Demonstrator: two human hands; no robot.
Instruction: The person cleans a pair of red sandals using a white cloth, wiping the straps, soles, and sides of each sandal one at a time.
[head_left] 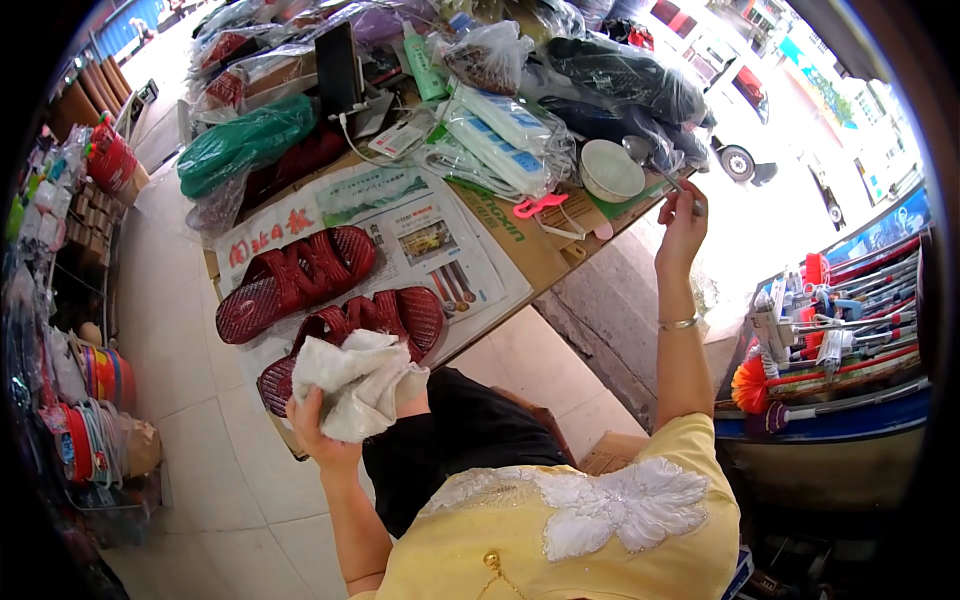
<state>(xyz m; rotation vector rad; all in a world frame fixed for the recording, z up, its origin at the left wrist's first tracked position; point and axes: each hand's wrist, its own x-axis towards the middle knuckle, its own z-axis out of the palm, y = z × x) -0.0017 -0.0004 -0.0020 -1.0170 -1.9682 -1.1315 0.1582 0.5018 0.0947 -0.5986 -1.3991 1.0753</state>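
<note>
My left hand (325, 437) grips a crumpled white cloth (355, 385) just over the front edge of the table. The cloth partly covers one dark red sandal (408, 312). Beside it, the other red sandal (298, 280) lies on a spread newspaper (400, 235). My right hand (684, 225) is closed around the handle of a metal spoon (640, 152) at the table's right end. The spoon's bowl hangs beside a white bowl (612, 171).
Plastic-wrapped goods (630, 80), a green bag (247, 147), a green tube (424, 62) and a black phone (339, 70) crowd the table's far side. A rack of brushes (840, 330) stands right; baskets (85, 440) stand left. A vehicle (735, 100) is outside.
</note>
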